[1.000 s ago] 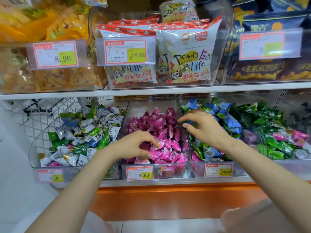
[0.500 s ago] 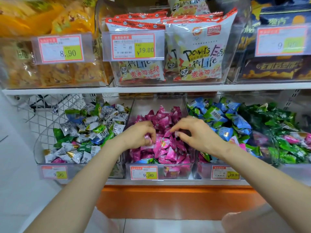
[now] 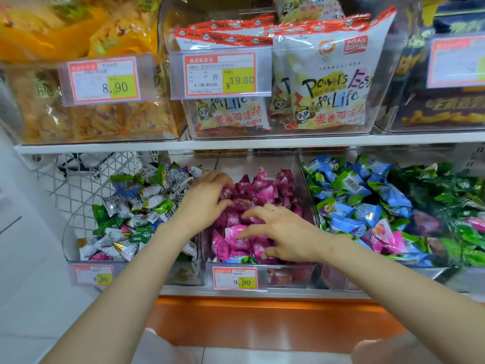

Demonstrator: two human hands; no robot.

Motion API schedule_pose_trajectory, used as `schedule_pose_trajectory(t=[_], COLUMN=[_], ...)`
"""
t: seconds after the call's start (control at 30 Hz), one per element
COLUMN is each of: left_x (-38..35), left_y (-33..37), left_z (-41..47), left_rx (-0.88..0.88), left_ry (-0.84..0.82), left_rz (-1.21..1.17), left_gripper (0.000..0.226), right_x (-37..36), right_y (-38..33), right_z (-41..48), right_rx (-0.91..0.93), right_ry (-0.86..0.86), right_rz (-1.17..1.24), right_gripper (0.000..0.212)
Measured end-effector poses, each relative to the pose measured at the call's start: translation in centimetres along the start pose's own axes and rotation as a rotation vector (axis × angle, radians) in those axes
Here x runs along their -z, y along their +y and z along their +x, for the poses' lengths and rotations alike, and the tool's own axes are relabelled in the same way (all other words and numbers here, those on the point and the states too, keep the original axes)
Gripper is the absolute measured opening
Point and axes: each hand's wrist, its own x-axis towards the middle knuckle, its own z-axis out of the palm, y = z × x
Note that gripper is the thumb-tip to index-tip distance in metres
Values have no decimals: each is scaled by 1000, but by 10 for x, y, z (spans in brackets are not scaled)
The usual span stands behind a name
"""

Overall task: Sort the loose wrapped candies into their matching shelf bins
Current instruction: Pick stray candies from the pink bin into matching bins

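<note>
**Both hands in the pink candy bin**

In the middle of the frame, on the lower shelf, a clear middle bin [image 3: 286,267] is heaped with pink candies [image 3: 265,191]. Both hands are on this heap.

The left hand [image 3: 207,203] lies over the back left part of the pile, its fingers bent down among the wrappers. Whether it grips a candy cannot be told. The right hand [image 3: 284,232] lies nearer the front, palm down, its fingers spread and loose on the pink wrappers, holding nothing.

At the front edge of the pink heap, a blue and green wrapper [image 3: 237,258] shows just behind the bin's price tag [image 3: 238,278].

At lower left, the left bin [image 3: 68,232] holds mostly white and green candies [image 3: 136,203], with one pink candy [image 3: 99,256] at its front. At right, the right bin [image 3: 333,278] holds blue and green candies [image 3: 367,203], and a few pink ones [image 3: 388,237] lie on them toward the front. Dark green candies [image 3: 456,203] fill the far right edge, blurred.

Across the top of the frame, the upper shelf [image 3: 105,147] carries white snack bags [image 3: 328,74] at centre and yellow bags [image 3: 86,119] at left.
</note>
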Motion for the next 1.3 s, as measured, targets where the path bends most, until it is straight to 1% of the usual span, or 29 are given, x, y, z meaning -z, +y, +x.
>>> schedule_pose_trajectory(t=[0.1,0.17,0.23,0.37,0.5,0.63,0.73,0.87,1.0,1.07,1.1,1.2,1.23,1.3], left_x=[8,10,11,13,11,11,11,13,16,18,19,18,18,18], left_y=[-8,-12,-15,-19,-18,-18,-18,-18,-16,-17,-17,-17,-16,-16], left_z=[-10,-16,-20,-26,-30,-31,-30,-29,-27,-27,-27,-26,-25,-24], left_rx=[54,79,55,-15,7,14,19,19,16,29,33,31,30,26], left_ry=[85,84,48,-66,-118,-130,-140,-151,-126,-110,-108,-100,-91,-65], left_rz=[-31,-25,-2,43,89,70,70,65,41,26,24,23,20,3], left_gripper=[23,23,23,29,24,23,23,24,19,16,16,16,16,16], right_x=[-3,-3,-3,-1,2,10,12,15,14,15,16,17,15,5], right_y=[2,4,8,13,24,39,46,56,55,49,45,18,6,-17], right_z=[10,16,22,32,37,43,49,57,67,65,62,50,47,47], right_rx=[98,108,100,88,57,-11,-63,-244,-335,-330,-311,-216,-189,-160], right_ry=[-133,-206,-234,-222,-175,-157,-97,-13,-19,-49,-29,147,167,133], right_rz=[-77,-107,-154,-221,-230,-112,-83,-34,-19,10,10,74,111,115], right_gripper=[73,77,76,68,58,57,56,59,64,65,62,44,41,45])
